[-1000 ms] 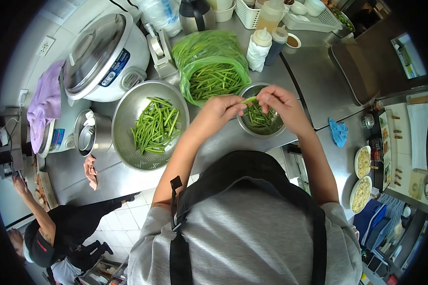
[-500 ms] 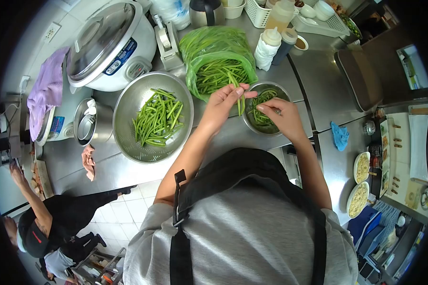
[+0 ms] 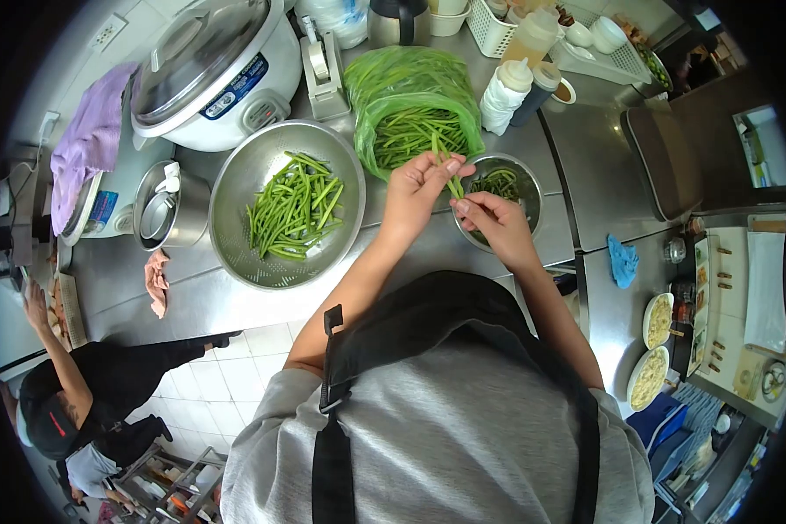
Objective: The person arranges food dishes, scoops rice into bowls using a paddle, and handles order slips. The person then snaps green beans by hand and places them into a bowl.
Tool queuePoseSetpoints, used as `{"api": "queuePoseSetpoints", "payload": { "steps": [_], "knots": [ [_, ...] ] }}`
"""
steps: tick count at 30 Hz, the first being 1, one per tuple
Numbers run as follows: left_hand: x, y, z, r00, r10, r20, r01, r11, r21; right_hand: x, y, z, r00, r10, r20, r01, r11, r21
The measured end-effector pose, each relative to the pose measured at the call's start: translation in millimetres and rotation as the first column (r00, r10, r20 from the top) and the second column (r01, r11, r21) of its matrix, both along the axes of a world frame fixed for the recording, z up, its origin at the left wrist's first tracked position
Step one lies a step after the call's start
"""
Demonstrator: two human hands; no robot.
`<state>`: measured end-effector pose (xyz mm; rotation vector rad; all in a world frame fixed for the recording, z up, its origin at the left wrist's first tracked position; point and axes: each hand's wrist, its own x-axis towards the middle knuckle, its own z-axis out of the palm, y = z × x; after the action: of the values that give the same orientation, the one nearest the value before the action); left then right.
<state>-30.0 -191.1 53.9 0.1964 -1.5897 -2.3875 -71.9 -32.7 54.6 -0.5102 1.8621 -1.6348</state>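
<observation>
My left hand [image 3: 417, 192] is closed on a few green beans [image 3: 451, 182], held at a slant in front of the bag. The fingertips of my right hand [image 3: 499, 227] pinch together at the lower ends of these beans, over the edge of a small metal bowl [image 3: 538, 214]. Short bits of bean [image 3: 498, 183] lie in that bowl, partly hidden by my hand. Just beyond my left hand, an open green plastic bag [image 3: 410, 77] holds many long beans. To the left stands a perforated metal colander [image 3: 229, 229] with a heap of green beans [image 3: 293, 210] in it.
Behind the colander are a rice cooker [image 3: 210, 79] and a tape dispenser [image 3: 325, 79]. A metal pot [image 3: 196, 214] and a pink cloth [image 3: 156, 281] lie left. Squeeze bottles [image 3: 505, 92] stand right of the bag. A co-worker [image 3: 57, 393] is at the far left.
My right hand has come up and left out of the small bowl to meet the beans in my left hand. The whole view has shifted slightly.
</observation>
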Motion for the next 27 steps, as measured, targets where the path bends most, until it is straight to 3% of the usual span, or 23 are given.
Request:
{"api": "queuePoseSetpoints", "payload": {
  "steps": [7, 8, 9, 10, 11, 14, 17, 20, 23, 26, 27],
  "knots": [
    [7, -4, 7, 0.998, -0.056, 0.037, 0.055, 0.998, 0.018, -1, -1, -8, 0.994, 0.031, 0.102, -0.025, 0.998, -0.056],
    [10, -3, 9, 0.991, 0.13, -0.01, -0.128, 0.958, -0.257, -2, -1, -8, 0.994, 0.024, 0.11, -0.018, 0.999, -0.05],
    [14, -1, 18, 0.952, 0.29, -0.103, -0.301, 0.812, -0.5, -3, 0, -8, 0.993, 0.014, 0.117, -0.009, 0.999, -0.044],
    [17, 1, 25, 0.884, 0.406, -0.233, -0.446, 0.579, -0.682, -4, 1, -7, 0.994, 0.019, 0.11, -0.015, 0.999, -0.032],
    [20, -3, 31, 0.865, 0.366, -0.342, -0.498, 0.548, -0.672, -5, 2, -6, 0.994, 0.023, 0.104, -0.021, 1.0, -0.02],
    [34, -8, 42, 0.951, 0.077, -0.3, -0.305, 0.071, -0.95, -7, 4, -1, 0.996, 0.052, 0.073, -0.053, 0.999, 0.01],
    [39, -6, 32, 0.983, 0.026, -0.181, -0.18, -0.028, -0.983, -5, 1, 16, 0.994, 0.089, 0.067, -0.091, 0.995, 0.026],
    [37, -16, 15, 0.979, -0.026, -0.2, -0.198, 0.069, -0.978, -6, 0, 21, 0.989, 0.109, 0.098, -0.108, 0.994, -0.011],
    [42, -13, 8, 0.997, -0.057, -0.043, -0.021, 0.35, -0.936, -4, 1, 23, 0.981, 0.116, 0.154, -0.106, 0.992, -0.072],
    [42, -1, -6, 0.99, -0.034, -0.136, -0.101, 0.502, -0.859, -4, 2, 11, 0.964, 0.112, 0.241, -0.066, 0.979, -0.191],
    [43, 2, -4, 0.995, -0.035, -0.096, -0.059, 0.572, -0.818, -4, 1, 8, 0.955, 0.112, 0.276, -0.044, 0.97, -0.239]
  ]
}}
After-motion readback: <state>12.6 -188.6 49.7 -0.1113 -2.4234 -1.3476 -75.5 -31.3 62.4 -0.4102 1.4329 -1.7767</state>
